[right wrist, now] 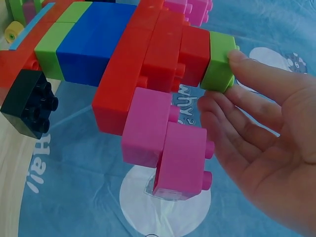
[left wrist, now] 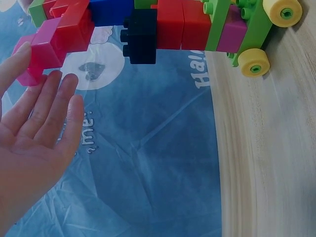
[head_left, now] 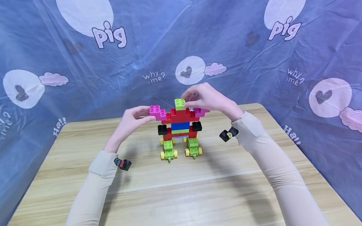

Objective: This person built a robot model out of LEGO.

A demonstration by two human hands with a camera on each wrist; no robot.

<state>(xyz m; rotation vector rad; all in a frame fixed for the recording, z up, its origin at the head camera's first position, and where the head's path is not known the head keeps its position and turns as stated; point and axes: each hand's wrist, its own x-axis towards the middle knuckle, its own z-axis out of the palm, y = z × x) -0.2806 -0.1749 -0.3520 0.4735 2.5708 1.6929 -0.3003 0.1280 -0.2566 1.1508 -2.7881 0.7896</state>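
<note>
A figure built of toy building bricks stands upright on the table, its red body bricks [head_left: 180, 117] above a blue brick [head_left: 180, 126]. At its left end, my left hand [head_left: 134, 118] holds a pink brick [left wrist: 30, 74] between thumb and fingers. My right hand [head_left: 205, 96] pinches the light green brick [right wrist: 218, 61] on top, with the thumb by its studs. Stepped pink bricks [right wrist: 182, 160] stick out below the right hand. Black bricks [head_left: 162, 129] jut from both sides, and green feet [head_left: 168, 149] with yellow wheels rest on the tabletop.
The wooden table [head_left: 174, 204] reaches back to a blue printed cloth [head_left: 151, 55] hanging behind and at both sides. A small black camera [head_left: 123, 164] is strapped to the left wrist, another camera [head_left: 228, 134] to the right.
</note>
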